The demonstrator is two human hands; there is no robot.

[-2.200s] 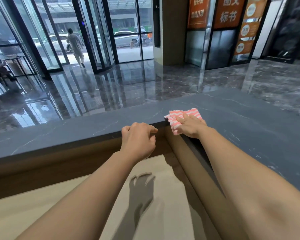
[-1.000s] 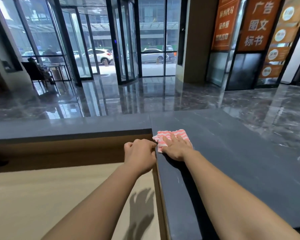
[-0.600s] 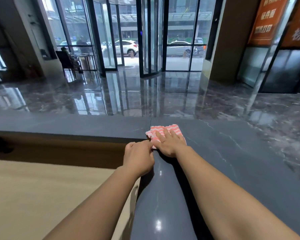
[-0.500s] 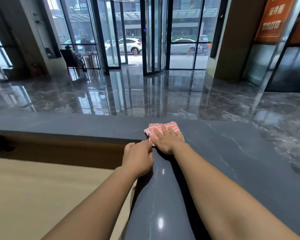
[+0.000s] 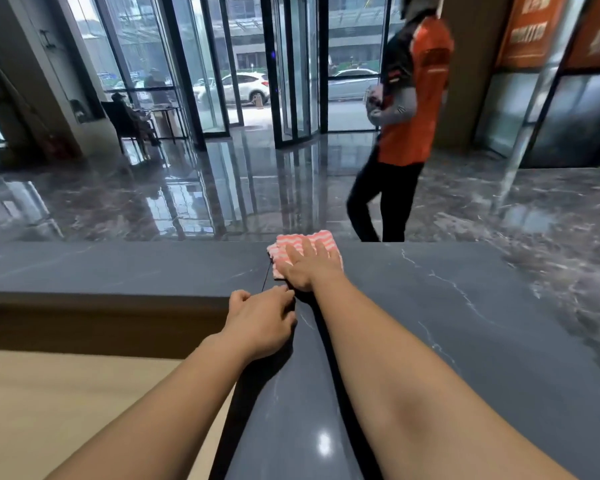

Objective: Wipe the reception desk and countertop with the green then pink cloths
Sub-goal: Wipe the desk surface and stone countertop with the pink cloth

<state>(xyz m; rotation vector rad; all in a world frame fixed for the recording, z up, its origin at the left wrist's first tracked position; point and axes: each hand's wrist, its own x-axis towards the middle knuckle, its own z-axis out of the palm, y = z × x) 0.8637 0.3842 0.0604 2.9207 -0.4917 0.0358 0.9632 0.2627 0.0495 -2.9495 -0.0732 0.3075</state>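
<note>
A pink-and-white striped cloth (image 5: 282, 247) lies at the inner corner of the dark grey marble countertop (image 5: 458, 306), near its far edge. My right hand (image 5: 307, 268) lies flat on top of it, fingers spread, pressing it down and covering most of it. My left hand (image 5: 260, 323) rests with curled fingers on the countertop's inner edge, just behind the right hand, and holds nothing. The beige lower reception desk (image 5: 66, 410) lies below at the left. No green cloth is in view.
A person in an orange shirt (image 5: 413, 98) walks on the glossy lobby floor just beyond the counter's far edge. Further back stand glass doors (image 5: 291, 64), and someone sits on a chair (image 5: 129, 119) at the left.
My right hand has slid the pink cloth away from me, from the inner edge to the far edge of the countertop. My view turned left and a person in orange has walked into it.
</note>
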